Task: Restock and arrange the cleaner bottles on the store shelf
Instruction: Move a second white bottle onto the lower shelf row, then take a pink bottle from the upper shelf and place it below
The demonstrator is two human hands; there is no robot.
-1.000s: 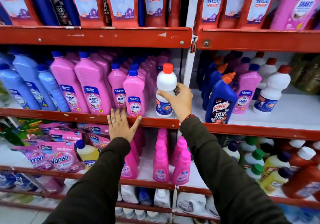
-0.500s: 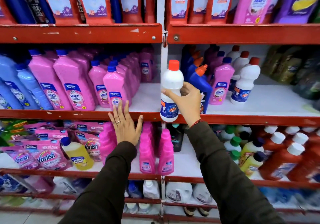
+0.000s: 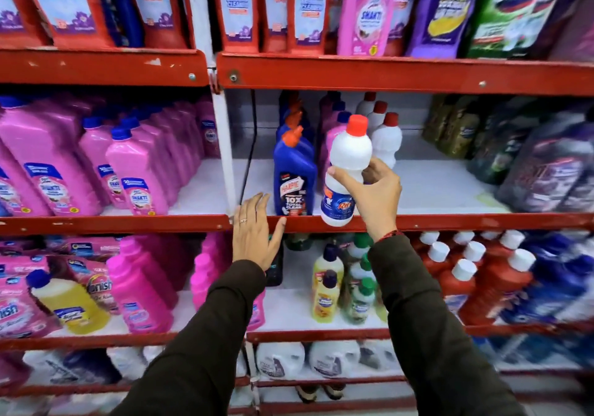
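Note:
My right hand [image 3: 374, 195] grips a white cleaner bottle [image 3: 347, 161] with a red cap and a blue label, held tilted in the air just in front of the red shelf edge [image 3: 450, 221]. Behind it on that shelf stand a row of matching white bottles [image 3: 387, 139], a row of pink bottles [image 3: 331, 135] and a row of blue Harpic bottles [image 3: 294, 174]. My left hand [image 3: 255, 234] lies flat and open against the shelf edge, left of the blue bottles, holding nothing.
Pink Shakti bottles [image 3: 138, 171] fill the left bay past the white upright post [image 3: 223, 145]. Dark bottles [image 3: 543, 164] crowd the right end. White shelf floor [image 3: 437, 187] shows right of the white row. Red shelf above [image 3: 385, 74] carries tall packs; yellow and red bottles stand below.
My right hand carried the white bottle rightward, from the left bay past the post to in front of the right bay. My left hand slid right along the shelf edge.

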